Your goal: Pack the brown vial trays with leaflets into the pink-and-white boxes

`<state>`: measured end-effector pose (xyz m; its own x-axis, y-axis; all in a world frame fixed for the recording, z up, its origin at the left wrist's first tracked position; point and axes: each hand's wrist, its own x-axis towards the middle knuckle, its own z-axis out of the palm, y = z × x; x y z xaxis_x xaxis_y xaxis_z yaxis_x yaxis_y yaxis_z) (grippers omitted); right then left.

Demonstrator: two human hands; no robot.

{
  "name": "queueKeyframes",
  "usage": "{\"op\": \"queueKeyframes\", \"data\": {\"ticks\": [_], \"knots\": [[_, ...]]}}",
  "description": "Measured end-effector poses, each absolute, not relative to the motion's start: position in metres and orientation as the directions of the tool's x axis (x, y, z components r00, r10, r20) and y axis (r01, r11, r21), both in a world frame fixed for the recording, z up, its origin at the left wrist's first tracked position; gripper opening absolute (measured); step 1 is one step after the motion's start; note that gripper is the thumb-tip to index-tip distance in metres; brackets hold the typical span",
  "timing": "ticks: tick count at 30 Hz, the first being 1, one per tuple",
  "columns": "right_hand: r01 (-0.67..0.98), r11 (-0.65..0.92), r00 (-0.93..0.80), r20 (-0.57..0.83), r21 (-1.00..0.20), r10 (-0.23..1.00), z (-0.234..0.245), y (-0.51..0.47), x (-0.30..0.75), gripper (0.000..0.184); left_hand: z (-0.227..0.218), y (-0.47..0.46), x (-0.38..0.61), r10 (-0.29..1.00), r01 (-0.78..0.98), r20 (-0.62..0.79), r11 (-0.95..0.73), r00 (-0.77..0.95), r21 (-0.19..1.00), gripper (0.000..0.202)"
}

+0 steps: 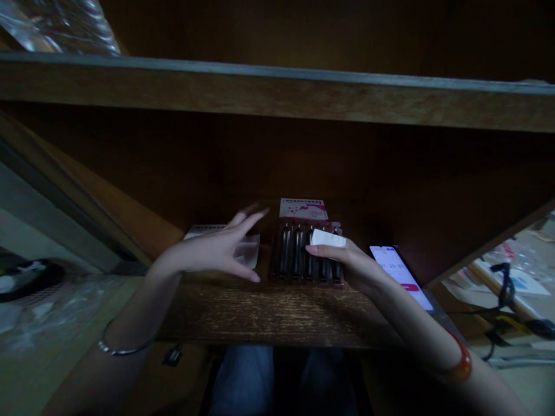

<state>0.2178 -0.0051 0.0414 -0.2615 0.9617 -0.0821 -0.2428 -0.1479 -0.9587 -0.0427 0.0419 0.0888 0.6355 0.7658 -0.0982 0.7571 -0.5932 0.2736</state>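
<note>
My left hand [221, 248] is spread, thumb apart from the fingers, with a slight motion blur at the fingertips. Under and behind it lie a pale, translucent piece [247, 251] and a white printed item [203, 229], both partly covered. Pinched between the thumb and fingers of my right hand [353, 260] is a small folded white paper [328, 238] with faint print. Just below that paper, a clear plastic tray [277, 271] holds several dark, slim vials [297, 251] side by side. A white and pink printed box [303, 209] sits behind the tray.
A lit phone [399, 274] lies right of my right hand on the worn wooden desk [260, 312]. Across the top runs a shelf edge [277, 92], with clear plastic wrap [60, 26] at upper left. Cables [505, 289] and papers are at the far right.
</note>
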Motion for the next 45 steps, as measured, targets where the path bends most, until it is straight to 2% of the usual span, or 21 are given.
{"op": "queueKeyframes", "data": {"ticks": [3, 8, 14, 19, 23, 27, 30, 31, 33, 35, 37, 41, 43, 45], "knots": [[-0.222, -0.145, -0.326, -0.066, -0.964, 0.943, 0.037, -0.006, 0.214, 0.04, 0.09, 0.011, -0.016, 0.682, 0.634, 0.05, -0.702, 0.729, 0.324, 0.122], [-0.119, -0.104, -0.357, -0.055, -0.987, 0.932, 0.03, -0.004, 0.218, 0.04, 0.068, -0.009, 0.01, 0.682, 0.654, 0.114, -0.728, 0.723, 0.207, 0.105], [-0.038, -0.073, -0.378, -0.054, -0.997, 0.924, 0.023, -0.001, 0.217, 0.04, 0.053, 0.002, 0.015, 0.701, 0.691, 0.009, -0.705, 0.713, 0.158, 0.119], [0.021, -0.09, -0.389, -0.091, -0.996, 0.917, 0.025, 0.001, 0.219, 0.049, 0.05, 0.012, 0.017, 0.689, 0.68, -0.023, -0.71, 0.725, 0.183, 0.123], [0.201, -0.149, -0.39, -0.219, -0.968, 0.894, 0.025, 0.005, 0.226, 0.054, 0.04, 0.019, 0.017, 0.666, 0.655, -0.047, -0.715, 0.745, 0.244, 0.126], [0.323, -0.277, -0.473, -0.408, -0.905, 0.781, 0.02, 0.008, 0.233, 0.051, 0.032, 0.024, 0.018, 0.639, 0.646, -0.139, -0.695, 0.756, 0.317, 0.128], [0.465, -0.315, -0.487, -0.536, -0.827, 0.69, 0.021, 0.009, 0.239, 0.064, 0.028, 0.026, 0.02, 0.609, 0.627, -0.175, -0.695, 0.774, 0.352, 0.129], [0.512, -0.276, -0.481, -0.538, -0.813, 0.692, 0.023, 0.01, 0.241, 0.068, 0.026, 0.027, 0.02, 0.6, 0.618, -0.177, -0.697, 0.78, 0.363, 0.129], [0.569, -0.104, -0.503, -0.445, -0.816, 0.74, 0.029, 0.011, 0.248, 0.071, 0.021, 0.028, 0.022, 0.588, 0.609, -0.185, -0.695, 0.787, 0.382, 0.129], [0.609, 0.08, -0.526, -0.326, -0.789, 0.785, 0.037, 0.011, 0.254, 0.065, 0.016, 0.028, 0.023, 0.585, 0.61, -0.198, -0.688, 0.787, 0.392, 0.13], [0.681, 0.174, -0.513, -0.293, -0.711, 0.807, 0.045, 0.011, 0.261, 0.054, 0.013, 0.028, 0.023, 0.58, 0.61, -0.207, -0.688, 0.788, 0.393, 0.13], [0.857, 0.216, -0.41, -0.363, -0.468, 0.837, 0.053, 0.013, 0.275, 0.024, 0.012, 0.026, 0.023, 0.575, 0.605, -0.206, -0.691, 0.792, 0.395, 0.127], [0.902, 0.206, -0.357, -0.385, -0.381, 0.851, 0.053, 0.015, 0.285, 0.018, 0.013, 0.026, 0.023, 0.578, 0.61, -0.211, -0.689, 0.788, 0.392, 0.127], [0.923, 0.172, -0.305, -0.382, -0.344, 0.872, 0.054, 0.015, 0.294, 0.017, 0.014, 0.026, 0.023, 0.577, 0.612, -0.218, -0.689, 0.787, 0.388, 0.128]]}}
